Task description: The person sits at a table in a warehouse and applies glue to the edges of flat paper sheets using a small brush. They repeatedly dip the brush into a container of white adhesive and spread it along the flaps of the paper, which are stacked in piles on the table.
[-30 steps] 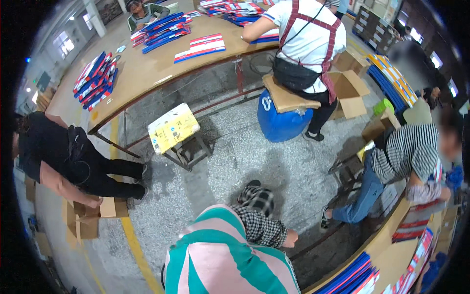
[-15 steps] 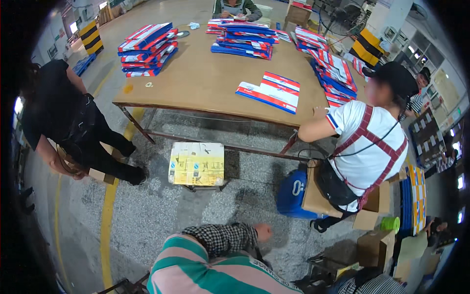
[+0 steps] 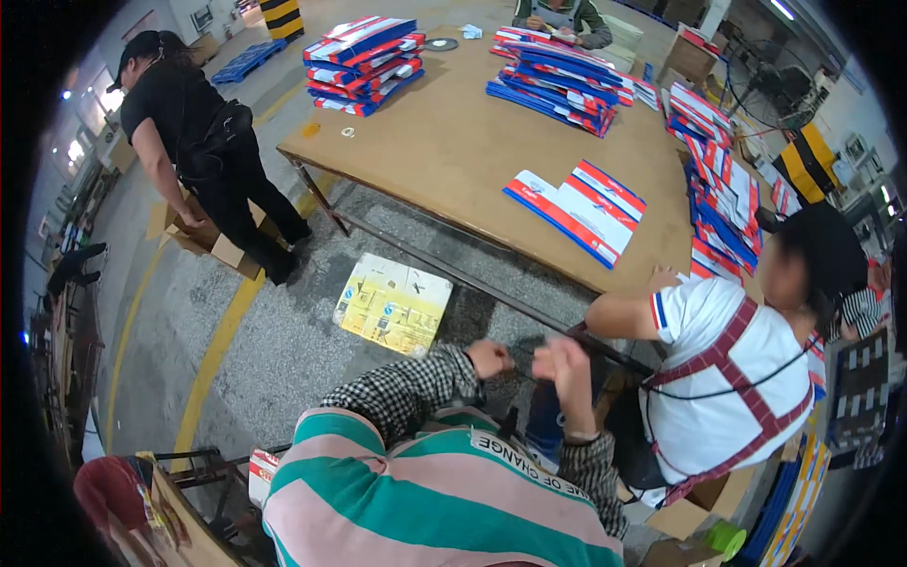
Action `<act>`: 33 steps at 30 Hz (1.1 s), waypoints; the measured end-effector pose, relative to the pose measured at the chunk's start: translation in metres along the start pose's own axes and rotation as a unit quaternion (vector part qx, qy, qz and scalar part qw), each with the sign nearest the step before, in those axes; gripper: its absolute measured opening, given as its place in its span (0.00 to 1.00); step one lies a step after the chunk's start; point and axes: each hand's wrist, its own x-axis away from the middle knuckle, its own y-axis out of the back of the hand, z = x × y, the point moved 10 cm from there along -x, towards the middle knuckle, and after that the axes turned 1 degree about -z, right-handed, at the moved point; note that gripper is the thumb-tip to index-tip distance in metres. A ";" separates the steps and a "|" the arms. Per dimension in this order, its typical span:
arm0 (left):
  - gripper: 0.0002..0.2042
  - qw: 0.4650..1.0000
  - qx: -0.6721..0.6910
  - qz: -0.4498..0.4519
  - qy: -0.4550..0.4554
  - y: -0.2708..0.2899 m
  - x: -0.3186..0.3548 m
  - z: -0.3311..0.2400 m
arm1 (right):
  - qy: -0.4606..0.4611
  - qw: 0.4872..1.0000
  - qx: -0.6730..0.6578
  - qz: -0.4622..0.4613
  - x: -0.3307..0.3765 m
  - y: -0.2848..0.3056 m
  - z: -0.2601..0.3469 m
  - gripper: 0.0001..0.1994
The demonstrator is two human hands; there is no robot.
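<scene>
My left hand (image 3: 489,360) is held in front of my striped top, its fingers curled in; whether anything is in them I cannot make out. Close beside it on the right, my right hand (image 3: 565,369) is raised with bent fingers, smeared by motion. Both hands are in the air, short of the table's near edge. Beyond them, a worn yellow-and-white carton (image 3: 395,302) stands low over the floor. Two flat red, white and blue printed pieces (image 3: 590,210) lie overlapping on the brown table (image 3: 425,151).
Stacks of similar printed pieces stand at the table's left (image 3: 364,64), middle (image 3: 557,80) and right (image 3: 723,198). A co-worker in a white shirt (image 3: 727,378) is close on my right. Another in black (image 3: 203,142) bends over an open carton (image 3: 194,231). A third person sits across the table.
My right hand has come into view and my left has risen toward it. The view has turned, shifting the table rightward. The co-worker in black bends with a hand at the open carton.
</scene>
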 end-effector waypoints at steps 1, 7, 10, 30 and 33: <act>0.11 0.999 0.025 -0.027 0.029 0.025 -0.019 0.008 | 0.048 0.999 0.015 0.009 -0.032 -0.007 0.027 0.13; 0.21 0.952 0.231 -0.193 -0.061 0.250 -0.119 -0.064 | 0.077 0.989 -0.097 -0.084 -0.214 -0.001 0.171 0.24; 0.31 0.943 0.167 -0.281 -0.057 0.385 -0.195 -0.129 | 0.082 0.982 -0.033 -0.169 -0.319 0.039 0.209 0.33; 0.30 0.928 0.367 -0.054 0.039 0.631 -0.601 -0.237 | -0.108 0.994 0.007 -0.018 -0.866 0.109 0.238 0.37; 0.29 0.908 0.414 -0.051 0.041 0.622 -0.607 -0.232 | -0.164 0.984 -0.067 -0.018 -0.870 0.101 0.204 0.33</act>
